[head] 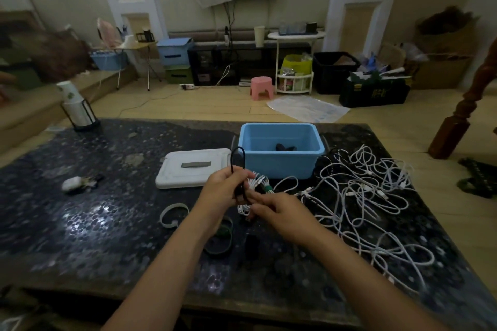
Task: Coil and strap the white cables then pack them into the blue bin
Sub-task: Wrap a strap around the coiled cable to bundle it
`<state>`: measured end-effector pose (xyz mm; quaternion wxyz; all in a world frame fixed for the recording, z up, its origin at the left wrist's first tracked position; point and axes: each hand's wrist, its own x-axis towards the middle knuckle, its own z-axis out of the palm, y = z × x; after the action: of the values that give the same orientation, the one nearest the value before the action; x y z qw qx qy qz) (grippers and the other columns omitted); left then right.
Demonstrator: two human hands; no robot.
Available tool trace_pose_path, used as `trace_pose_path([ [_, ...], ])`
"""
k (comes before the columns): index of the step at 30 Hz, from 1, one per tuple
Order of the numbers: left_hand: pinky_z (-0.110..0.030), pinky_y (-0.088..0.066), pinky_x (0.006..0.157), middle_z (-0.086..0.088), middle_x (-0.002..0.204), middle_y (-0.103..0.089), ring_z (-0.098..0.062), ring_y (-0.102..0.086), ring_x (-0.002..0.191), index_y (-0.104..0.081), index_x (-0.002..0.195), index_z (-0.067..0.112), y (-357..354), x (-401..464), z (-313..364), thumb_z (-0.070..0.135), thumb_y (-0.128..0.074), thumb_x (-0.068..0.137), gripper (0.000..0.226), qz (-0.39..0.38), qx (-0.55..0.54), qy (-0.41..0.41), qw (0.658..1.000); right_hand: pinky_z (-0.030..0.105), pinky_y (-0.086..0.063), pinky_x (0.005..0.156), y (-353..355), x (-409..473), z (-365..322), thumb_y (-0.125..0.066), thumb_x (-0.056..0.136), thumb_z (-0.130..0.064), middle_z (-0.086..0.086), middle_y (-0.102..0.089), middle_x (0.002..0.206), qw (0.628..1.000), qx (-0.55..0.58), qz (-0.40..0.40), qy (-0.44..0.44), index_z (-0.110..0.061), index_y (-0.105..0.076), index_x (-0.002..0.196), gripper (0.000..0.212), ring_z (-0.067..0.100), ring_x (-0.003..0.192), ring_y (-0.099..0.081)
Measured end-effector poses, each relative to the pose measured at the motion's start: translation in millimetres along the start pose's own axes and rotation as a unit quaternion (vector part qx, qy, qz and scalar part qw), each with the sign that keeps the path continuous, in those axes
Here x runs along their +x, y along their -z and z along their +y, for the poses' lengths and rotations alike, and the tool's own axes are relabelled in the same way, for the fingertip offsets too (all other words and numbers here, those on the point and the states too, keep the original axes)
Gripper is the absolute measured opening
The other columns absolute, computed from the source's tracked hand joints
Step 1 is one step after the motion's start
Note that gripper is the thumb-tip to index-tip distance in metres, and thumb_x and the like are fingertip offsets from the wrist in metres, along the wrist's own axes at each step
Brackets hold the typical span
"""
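Both hands meet over the table's middle around a small coiled white cable (258, 183). My left hand (224, 191) pinches a black strap (237, 161) whose loop sticks up above my fingers. My right hand (279, 211) grips the coil from the right, by a green band (268, 190) on it. The open blue bin (279, 152) stands just behind the hands, with a dark item on its floor. A large tangle of loose white cables (368, 196) spreads over the table to the right.
The bin's white lid (192, 168) lies left of the bin. A white strap (172, 213) and dark and green straps (220, 242) lie near my left forearm. White earbuds case with keys (76, 183) at left, a cup holder (78, 113) at the far left corner.
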<state>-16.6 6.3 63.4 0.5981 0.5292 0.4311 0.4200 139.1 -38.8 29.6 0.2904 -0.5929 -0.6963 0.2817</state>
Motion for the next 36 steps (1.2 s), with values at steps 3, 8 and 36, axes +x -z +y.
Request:
trace_pose_path([
  [3, -0.031, -0.057, 0.064, -0.008, 0.066, -0.062, -0.025, -0.064, 0.069, -0.059, 0.083, 0.007, 2, -3, -2, 0.013, -0.053, 0.101, 0.02, -0.005, 0.011, -0.027, 1.0, 0.025, -0.05, 0.074, 1, 1, 2, -0.059, 0.096, -0.042, -0.014, -0.074, 0.089, 1.0, -0.02, 0.003, -0.005, -0.03, -0.076, 0.102, 0.022, 0.0, 0.08, -0.064],
  [8, -0.044, -0.055, 0.075, -0.007, 0.058, -0.053, -0.029, -0.067, 0.066, -0.056, 0.102, 0.004, 8, -1, -6, 0.005, -0.039, 0.105, 0.018, 0.003, -0.026, -0.085, 0.996, 0.038, -0.046, 0.065, 4, 4, 10, -0.057, 0.096, -0.05, 0.002, -0.062, 0.068, 0.998, -0.07, -0.005, -0.005, -0.018, -0.065, 0.076, 0.039, 0.013, 0.065, -0.058],
  [36, -0.024, -0.035, 0.058, 0.006, 0.057, -0.05, -0.001, -0.043, 0.051, -0.062, 0.075, 0.017, -16, 16, -23, 0.024, -0.041, 0.106, 0.038, -0.113, 0.32, -0.059, 0.939, 0.035, -0.047, 0.063, 47, 25, 41, -0.067, 0.091, -0.043, -0.009, -0.064, 0.064, 0.969, 0.061, 0.236, -0.036, -0.028, -0.064, 0.069, 0.027, 0.008, 0.062, -0.058],
])
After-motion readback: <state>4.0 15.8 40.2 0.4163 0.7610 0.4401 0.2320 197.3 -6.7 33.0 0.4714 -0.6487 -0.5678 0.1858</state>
